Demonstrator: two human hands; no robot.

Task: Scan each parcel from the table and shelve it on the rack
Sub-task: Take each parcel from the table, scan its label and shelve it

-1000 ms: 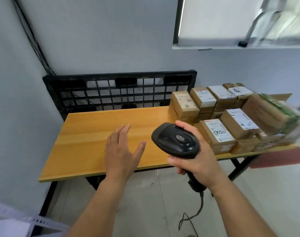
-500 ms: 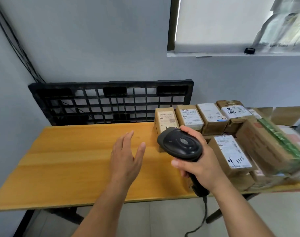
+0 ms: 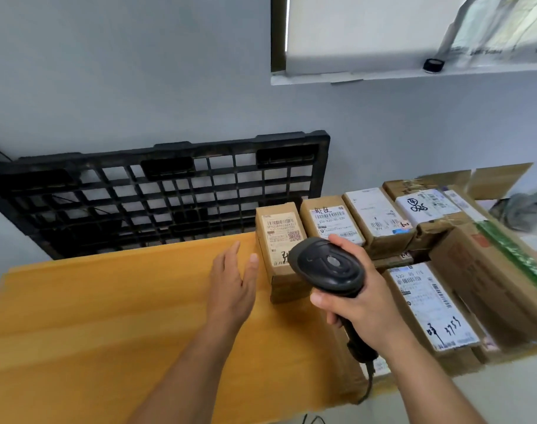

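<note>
Parcels [image 3: 429, 304] are piled on the right end of the bench [image 3: 108, 316]. Closest in, the right grip [image 3: 362, 310] is wrapped round a black scanner [image 3: 328, 266], its head in front of the leftmost box [image 3: 279, 237]. Just beside that box the left grip [image 3: 233, 289] hovers flat, fingers loose, holding nothing. Black pallet [image 3: 138, 197] stands against the wall behind.

Orange-yellow wooden tabletop [image 3: 108, 316] with brown cardboard parcels [image 3: 279, 249] bearing white printed labels along its right edge. Black scanner [image 3: 328, 266]; black grid pallet [image 3: 157, 194] against a pale blue-grey wall [image 3: 138, 71].
</note>
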